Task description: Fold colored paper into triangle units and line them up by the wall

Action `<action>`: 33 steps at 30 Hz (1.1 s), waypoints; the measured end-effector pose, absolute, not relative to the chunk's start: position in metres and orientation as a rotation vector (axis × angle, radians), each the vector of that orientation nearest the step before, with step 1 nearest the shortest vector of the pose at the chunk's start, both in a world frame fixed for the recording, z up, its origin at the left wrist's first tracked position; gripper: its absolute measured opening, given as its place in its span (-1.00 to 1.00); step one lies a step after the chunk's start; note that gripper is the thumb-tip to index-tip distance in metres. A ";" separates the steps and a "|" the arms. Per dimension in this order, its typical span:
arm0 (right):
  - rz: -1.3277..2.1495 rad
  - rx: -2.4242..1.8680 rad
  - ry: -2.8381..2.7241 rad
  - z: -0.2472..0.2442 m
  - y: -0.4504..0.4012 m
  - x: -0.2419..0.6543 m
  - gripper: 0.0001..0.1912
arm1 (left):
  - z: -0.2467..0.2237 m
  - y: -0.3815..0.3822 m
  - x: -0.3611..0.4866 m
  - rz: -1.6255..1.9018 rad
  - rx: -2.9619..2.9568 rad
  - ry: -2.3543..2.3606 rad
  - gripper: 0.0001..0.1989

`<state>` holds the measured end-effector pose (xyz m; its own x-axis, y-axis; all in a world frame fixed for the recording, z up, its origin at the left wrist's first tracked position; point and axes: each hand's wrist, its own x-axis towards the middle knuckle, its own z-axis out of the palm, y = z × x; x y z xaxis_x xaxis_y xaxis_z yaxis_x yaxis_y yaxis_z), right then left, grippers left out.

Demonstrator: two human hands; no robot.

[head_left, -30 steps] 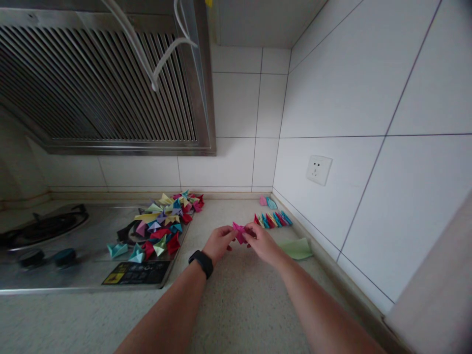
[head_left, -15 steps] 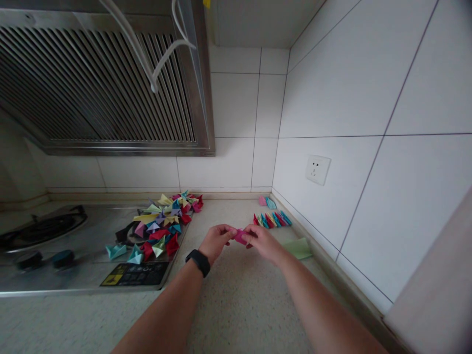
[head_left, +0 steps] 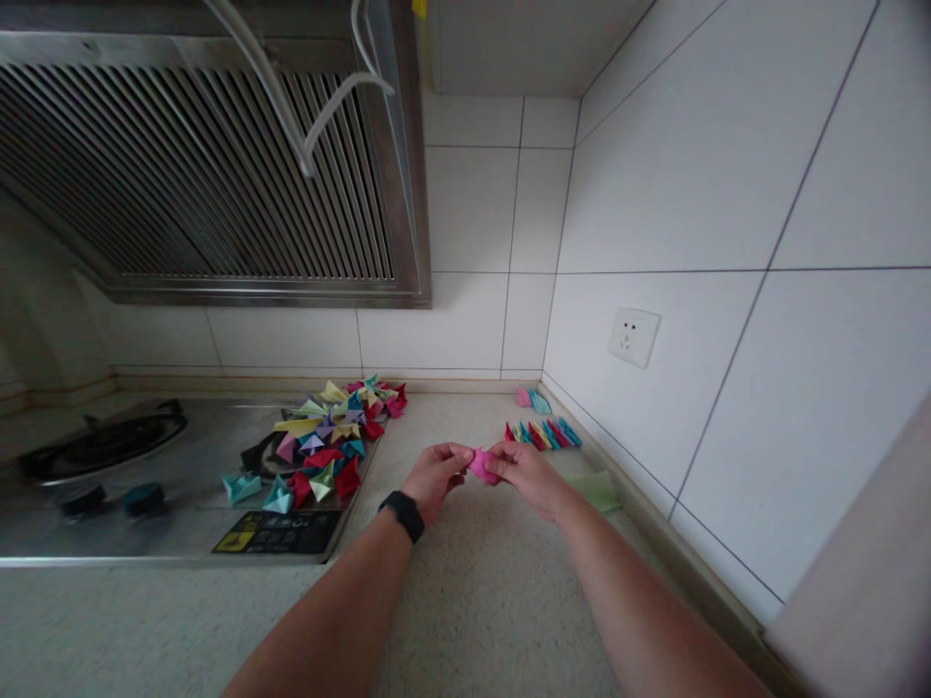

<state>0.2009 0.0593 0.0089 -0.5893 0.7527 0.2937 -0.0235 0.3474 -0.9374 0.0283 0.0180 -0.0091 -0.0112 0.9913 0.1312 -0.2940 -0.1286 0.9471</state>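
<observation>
Over the tabletop (head_left: 465, 601), the left hand (head_left: 436, 477) and right hand (head_left: 530, 477) pinch pink folded paper (head_left: 483, 466) from either side. At nine o'clock from it, the stove (head_left: 208, 441) carries most of a mixed-colour paper heap (head_left: 327, 457); at two, a row of folded pieces (head_left: 543, 434); near three, green paper (head_left: 597, 490).

Each hand (head_left: 438, 477) pinches the pink folded paper (head_left: 484, 465).
</observation>
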 end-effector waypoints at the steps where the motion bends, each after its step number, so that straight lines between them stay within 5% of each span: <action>1: 1.305 -0.635 -1.870 0.010 0.059 0.202 -0.63 | -0.010 0.019 0.029 1.441 1.067 0.891 -0.68; 21: 1.243 -0.746 -1.943 0.016 0.067 0.214 -0.70 | -0.015 0.023 0.026 1.413 1.168 0.845 -0.66; 33: 1.127 -0.878 -1.982 0.003 0.077 0.218 -0.72 | -0.022 0.034 0.015 1.400 1.429 1.234 -0.65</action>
